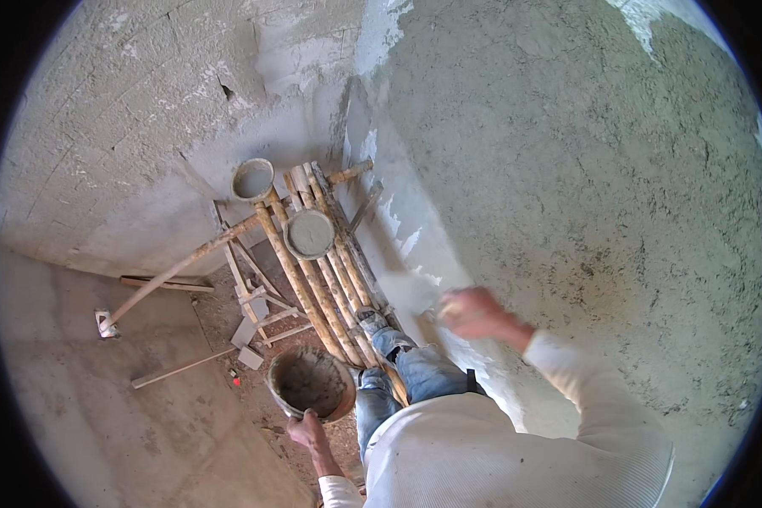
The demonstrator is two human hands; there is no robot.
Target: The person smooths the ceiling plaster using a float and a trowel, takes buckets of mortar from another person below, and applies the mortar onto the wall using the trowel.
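Grey mortar [306,379] sits in the bucket [345,400] my left fingers [311,416] hold by its rim, beside the pole scaffold [301,284]; my right fingers [462,306] grip a blurred trowel [408,294] near the wall [567,169]. That one-sided hold could let the bucket tip and spill.

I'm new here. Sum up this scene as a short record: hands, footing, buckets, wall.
Left hand: holds a bucket of grey mix by its rim
Right hand: holds what looks like a trowel, blurred
Footing: wooden poles laid lengthwise
Near bucket: on the poles, grey mix inside
Far bucket: at the poles' far end
Right wall: rough, grey
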